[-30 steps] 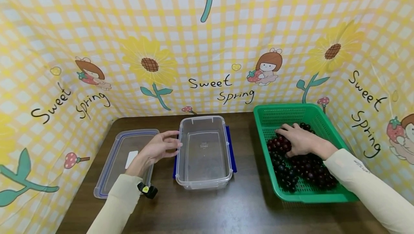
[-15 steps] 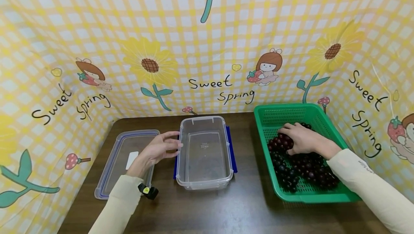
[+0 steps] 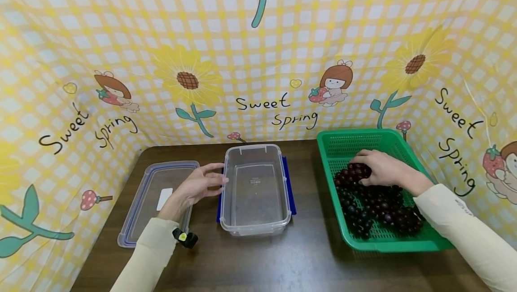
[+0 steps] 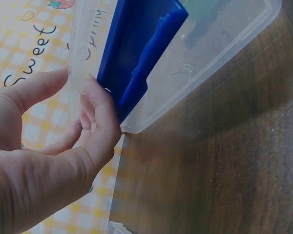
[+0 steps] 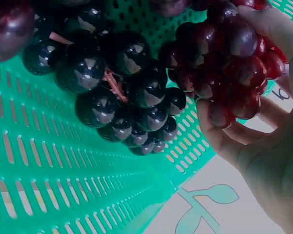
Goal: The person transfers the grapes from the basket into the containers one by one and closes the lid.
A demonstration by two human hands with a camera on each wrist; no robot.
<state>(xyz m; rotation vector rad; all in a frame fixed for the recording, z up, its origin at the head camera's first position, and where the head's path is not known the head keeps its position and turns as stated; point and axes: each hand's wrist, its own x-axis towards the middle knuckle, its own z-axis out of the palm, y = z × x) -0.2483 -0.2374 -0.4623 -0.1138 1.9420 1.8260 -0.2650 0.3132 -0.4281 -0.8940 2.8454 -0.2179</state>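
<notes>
My right hand [image 3: 385, 171] curls its fingers and thumb round a bunch of dark red grapes [image 5: 224, 68] in the green basket [image 3: 416, 162]. Close beside it in the right wrist view hangs a bunch of near-black grapes [image 5: 112, 83]. On the left, my left hand [image 3: 198, 189] touches the left side of a clear plastic food container [image 3: 254, 229] with loosely bent fingertips. In the left wrist view those fingertips [image 4: 93, 85] lie at the wall, against the blue side latch [image 4: 136, 53]. The container has no lid on and nothing inside.
A clear lid [image 3: 137, 211] with a blue seal and a white label lies left of the container, partly under my left arm. More dark grapes [image 3: 387, 213] fill the basket's front. A yellow checked cloth [image 3: 258, 50] walls the brown table [image 3: 258, 265] at the back and sides.
My right hand has closed round the red grapes and shifted slightly right with them, the bunch now a little higher. My left hand and the container have stayed in place.
</notes>
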